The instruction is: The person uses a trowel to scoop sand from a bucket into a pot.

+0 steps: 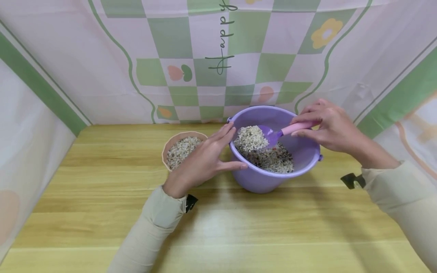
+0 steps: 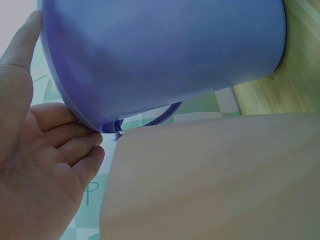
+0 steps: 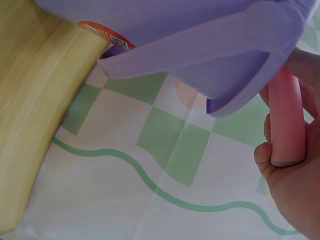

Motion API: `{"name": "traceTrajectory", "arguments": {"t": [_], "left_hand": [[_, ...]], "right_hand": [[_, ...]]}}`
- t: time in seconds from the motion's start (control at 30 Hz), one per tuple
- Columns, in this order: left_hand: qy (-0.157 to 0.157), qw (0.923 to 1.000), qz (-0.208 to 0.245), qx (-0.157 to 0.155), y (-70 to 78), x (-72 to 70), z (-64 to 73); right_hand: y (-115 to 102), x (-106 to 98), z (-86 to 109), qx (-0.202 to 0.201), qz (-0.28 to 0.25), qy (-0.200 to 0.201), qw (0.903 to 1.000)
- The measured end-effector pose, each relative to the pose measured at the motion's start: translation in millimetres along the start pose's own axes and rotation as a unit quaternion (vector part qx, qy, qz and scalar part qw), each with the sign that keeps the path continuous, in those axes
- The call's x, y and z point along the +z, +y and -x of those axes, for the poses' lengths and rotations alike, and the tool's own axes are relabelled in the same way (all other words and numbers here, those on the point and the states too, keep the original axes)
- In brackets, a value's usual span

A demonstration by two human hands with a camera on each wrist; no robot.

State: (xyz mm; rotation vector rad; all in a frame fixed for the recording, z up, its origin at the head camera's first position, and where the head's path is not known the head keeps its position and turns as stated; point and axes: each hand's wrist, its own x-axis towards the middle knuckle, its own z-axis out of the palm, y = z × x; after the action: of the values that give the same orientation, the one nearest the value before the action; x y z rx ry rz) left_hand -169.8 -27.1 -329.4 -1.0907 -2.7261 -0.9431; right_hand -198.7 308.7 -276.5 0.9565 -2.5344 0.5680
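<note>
A lavender bucket (image 1: 269,180) stands on the table with loose, mixed grit or gravel (image 1: 273,159) in its bottom. My right hand (image 1: 329,123) grips the pink handle (image 3: 286,120) of a toy shovel, whose purple blade (image 1: 271,136) is over the bucket's mouth. Pale grit (image 1: 252,138) is heaped on the blade. At the bucket's left side my left hand (image 1: 208,155) rests against the rim, thumb toward the near side and fingers extended toward the back. In the left wrist view, its fingertips (image 2: 95,152) are beside the handle joint.
Left of the bucket is a peach scalloped bowl (image 1: 166,149) holding similar grit, partly hidden by my left hand. The bucket's carrying handle (image 3: 185,45) hangs at its back. Behind the wooden table (image 1: 102,212) rises a green-and-white checked cloth (image 1: 208,41).
</note>
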Motion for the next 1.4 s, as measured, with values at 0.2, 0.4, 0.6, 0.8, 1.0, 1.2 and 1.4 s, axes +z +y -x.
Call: {"name": "traceTrajectory", "arguments": {"t": [0.2,0.4,0.6,0.8,1.0,1.2,1.4], "left_hand": [[0.000,1.0000,0.006,-0.003,-1.6,-5.4,5.0],[-0.013,0.9993,0.011,-0.032,-6.4,-12.7,14.3],[-0.012,0.9985,-0.002,-0.053,-19.0,-22.0,26.3],[0.032,0.9987,-0.015,-0.038,-37.3,-30.3,38.7],[0.017,0.9937,0.010,-0.111,-52.0,-40.7,54.3],[0.011,0.9900,0.004,-0.141,-64.5,-43.3,62.3],[0.010,0.9903,-0.011,-0.138,-73.1,-41.9,65.9]], "right_hand": [[-2,-4,-2.0,-0.006,0.000,0.008,1.0000],[-7,-8,-6.0,-0.006,0.004,0.014,0.9999],[-12,-10,-10.8,-0.009,-0.003,0.014,0.9999],[-18,-10,-14.6,-0.018,-0.008,0.018,0.9996],[-25,-12,-19.2,-0.012,-0.009,0.010,0.9998],[-32,-11,-24.8,-0.023,-0.009,0.011,0.9996],[-37,-10,-30.0,-0.042,-0.004,0.011,0.9990]]}}
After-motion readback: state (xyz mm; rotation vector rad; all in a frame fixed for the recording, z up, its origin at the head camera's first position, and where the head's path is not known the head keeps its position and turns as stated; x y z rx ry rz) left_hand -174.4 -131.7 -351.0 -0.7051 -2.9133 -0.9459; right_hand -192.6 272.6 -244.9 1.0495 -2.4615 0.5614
